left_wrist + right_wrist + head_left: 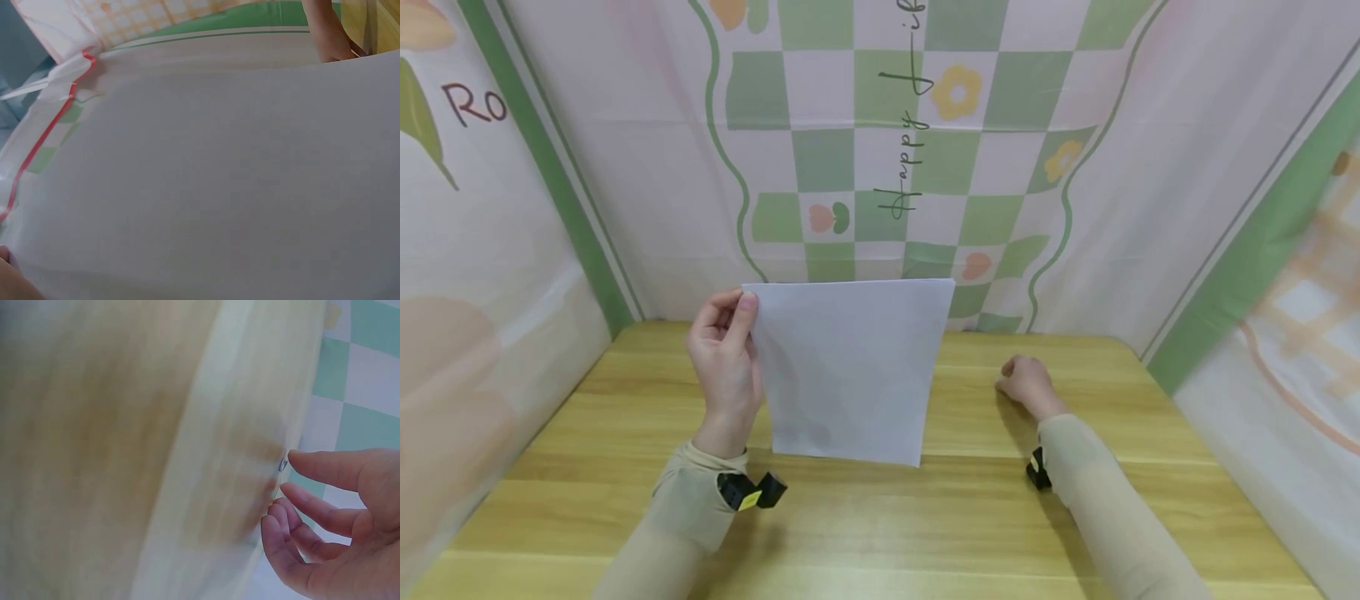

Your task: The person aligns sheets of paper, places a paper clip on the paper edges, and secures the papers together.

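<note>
A blank white sheet of paper [853,371] stands upright before me in the head view. My left hand [726,354] pinches its upper left corner, thumb on the near side. In the left wrist view the paper [219,175] fills most of the picture, with a bit of a finger at the lower left corner. To the right, my right hand [1028,385] is low over the back of the table, fingers bent. The right wrist view shows its thumb and forefinger apart, with a small shiny metal piece [283,464] right at the thumb tip.
The wooden table [850,533] has rounded back corners. A green-and-white checked cloth [887,158] hangs behind it, with printed cloths at both sides. Black wrist cameras [751,492] sit on the sleeves.
</note>
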A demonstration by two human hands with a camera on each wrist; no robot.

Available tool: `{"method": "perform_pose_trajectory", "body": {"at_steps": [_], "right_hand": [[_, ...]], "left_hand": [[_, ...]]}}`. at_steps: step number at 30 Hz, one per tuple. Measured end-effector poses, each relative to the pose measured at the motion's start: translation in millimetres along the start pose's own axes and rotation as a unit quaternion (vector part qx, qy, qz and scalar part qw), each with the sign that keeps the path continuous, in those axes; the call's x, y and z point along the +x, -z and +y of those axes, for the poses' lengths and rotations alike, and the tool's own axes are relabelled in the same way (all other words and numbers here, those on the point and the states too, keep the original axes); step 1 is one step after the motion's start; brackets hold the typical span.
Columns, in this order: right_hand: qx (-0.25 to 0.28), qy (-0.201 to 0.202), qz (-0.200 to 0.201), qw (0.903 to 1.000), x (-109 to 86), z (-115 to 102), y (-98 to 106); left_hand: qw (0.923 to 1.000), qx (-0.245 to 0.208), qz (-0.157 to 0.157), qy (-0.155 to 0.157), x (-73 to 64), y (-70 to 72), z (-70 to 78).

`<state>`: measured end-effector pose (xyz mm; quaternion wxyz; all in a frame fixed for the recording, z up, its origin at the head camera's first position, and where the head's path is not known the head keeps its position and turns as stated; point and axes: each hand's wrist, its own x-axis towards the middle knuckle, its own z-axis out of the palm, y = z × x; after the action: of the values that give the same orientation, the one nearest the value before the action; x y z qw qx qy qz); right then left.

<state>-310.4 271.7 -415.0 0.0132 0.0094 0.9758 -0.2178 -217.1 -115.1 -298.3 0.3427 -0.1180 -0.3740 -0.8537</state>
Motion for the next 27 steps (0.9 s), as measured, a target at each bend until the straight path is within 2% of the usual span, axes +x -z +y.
{"method": "perform_pose_trajectory", "body": {"at_steps": [17, 27], "right_hand": [[0.013, -0.011, 0.000, 0.9998, 9.1, 4, -4], [-0.010, -0.026, -0.013, 0.9995, 11.0, 3, -3]], "left_hand": [[0.9999, 0.009, -0.005, 0.005, -1.6, 0.9, -0.3], [0.9998, 0.005, -0.015, -0.008, -1.2, -0.5, -0.9]]}}
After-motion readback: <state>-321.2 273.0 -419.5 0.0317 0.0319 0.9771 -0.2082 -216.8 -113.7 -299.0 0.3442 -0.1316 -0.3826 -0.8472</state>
